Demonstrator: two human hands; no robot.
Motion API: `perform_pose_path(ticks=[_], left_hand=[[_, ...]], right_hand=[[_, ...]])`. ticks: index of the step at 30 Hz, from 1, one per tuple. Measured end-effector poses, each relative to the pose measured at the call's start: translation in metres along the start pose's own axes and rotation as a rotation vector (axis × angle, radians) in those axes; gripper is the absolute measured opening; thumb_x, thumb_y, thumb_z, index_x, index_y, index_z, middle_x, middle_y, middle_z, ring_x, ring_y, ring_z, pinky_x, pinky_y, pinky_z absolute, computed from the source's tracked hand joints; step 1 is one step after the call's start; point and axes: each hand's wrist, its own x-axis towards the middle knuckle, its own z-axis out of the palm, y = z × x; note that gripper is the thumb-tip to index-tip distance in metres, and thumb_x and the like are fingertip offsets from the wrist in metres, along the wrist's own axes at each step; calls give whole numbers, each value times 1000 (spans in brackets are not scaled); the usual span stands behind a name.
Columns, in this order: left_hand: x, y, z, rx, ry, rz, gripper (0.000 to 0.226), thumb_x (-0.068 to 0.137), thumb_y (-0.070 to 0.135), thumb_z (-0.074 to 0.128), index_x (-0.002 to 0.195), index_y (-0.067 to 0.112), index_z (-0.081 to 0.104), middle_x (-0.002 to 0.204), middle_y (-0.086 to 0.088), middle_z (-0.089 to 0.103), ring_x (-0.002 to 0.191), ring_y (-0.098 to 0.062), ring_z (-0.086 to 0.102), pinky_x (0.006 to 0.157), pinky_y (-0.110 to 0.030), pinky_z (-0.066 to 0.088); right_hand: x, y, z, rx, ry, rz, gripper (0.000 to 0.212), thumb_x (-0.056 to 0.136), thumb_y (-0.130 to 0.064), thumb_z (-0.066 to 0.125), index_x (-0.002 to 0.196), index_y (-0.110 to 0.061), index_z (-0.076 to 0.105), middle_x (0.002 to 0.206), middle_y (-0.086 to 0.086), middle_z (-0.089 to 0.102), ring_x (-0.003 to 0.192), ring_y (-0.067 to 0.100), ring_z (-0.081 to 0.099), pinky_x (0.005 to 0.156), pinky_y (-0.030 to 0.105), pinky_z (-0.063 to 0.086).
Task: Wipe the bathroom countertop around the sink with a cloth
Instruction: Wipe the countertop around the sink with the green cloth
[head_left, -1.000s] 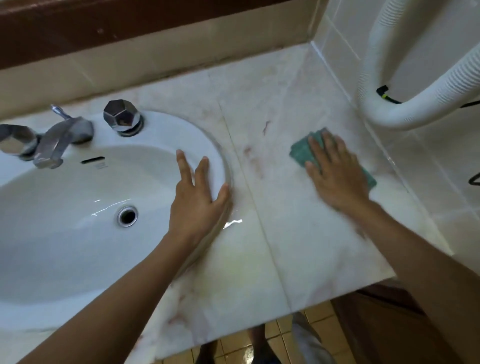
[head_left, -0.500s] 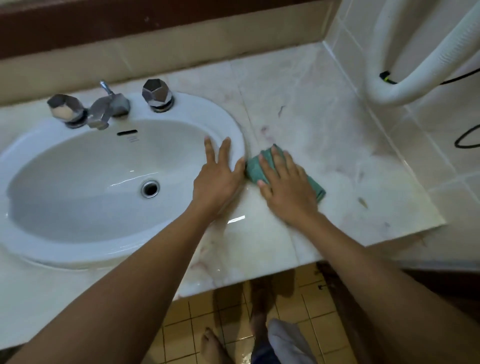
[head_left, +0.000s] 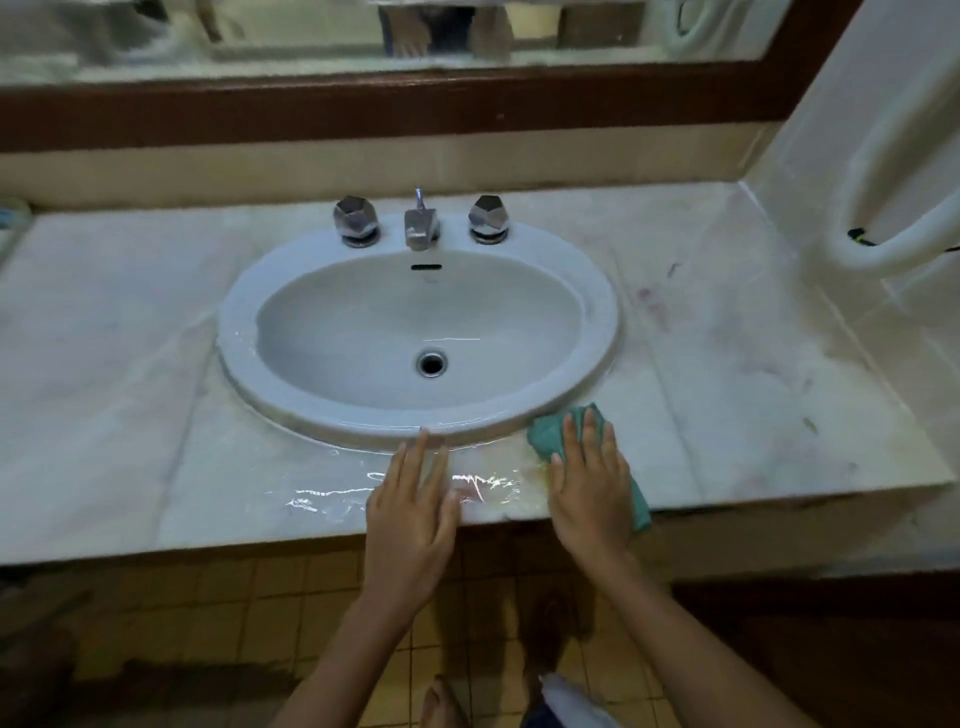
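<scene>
Pale marble countertop gleams wet between the hands. Pressing flat, the right hand holds down a green cloth beside the white oval sink; the left hand lies flat, empty. Beyond the right hand, reddish stains look unwiped.

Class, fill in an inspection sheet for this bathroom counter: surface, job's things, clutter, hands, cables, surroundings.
Surface: marble countertop, wet sheen in front of the sink, reddish marks to its right.
Job's things: green cloth on the countertop by the sink's front-right rim.
Clutter: one blurred item at far left edge, unidentifiable.
Hands: left hand flat on the wet front strip, holding nothing; right hand flat, pressing the cloth.
Cables: black cable by the white hose on the right wall.
Surroundings: faucet with two knobs, mirror above, yellow floor tiles below.
</scene>
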Motion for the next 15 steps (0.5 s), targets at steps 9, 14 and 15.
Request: perform_pose_path(ticks=[9, 14, 15], left_hand=[[-68, -43, -52, -300, 231, -301, 52, 85, 48, 35, 124, 24, 60, 139, 9, 48, 124, -11, 43, 101, -40, 37], [-39, -36, -84, -317, 204, -102, 50, 83, 38, 42, 131, 27, 54, 141, 14, 43, 128, -3, 39, 105, -31, 36], [-29, -35, -90, -285, 184, -27, 51, 82, 35, 45, 133, 28, 52, 143, 13, 41, 128, -4, 38, 105, -31, 36]], right_hand=[[-53, -116, 8, 621, -221, 15, 41, 102, -31, 31, 139, -20, 48, 144, 7, 47, 131, 26, 43, 100, 32, 37], [-32, -130, -46, 1299, -430, 369, 31, 100, -33, 43, 108, -12, 64, 103, 8, 66, 88, 19, 61, 74, 31, 49], [-23, -130, -56, 1412, -527, 441, 35, 98, -37, 45, 109, -10, 64, 102, 11, 66, 84, 22, 61, 72, 34, 50]])
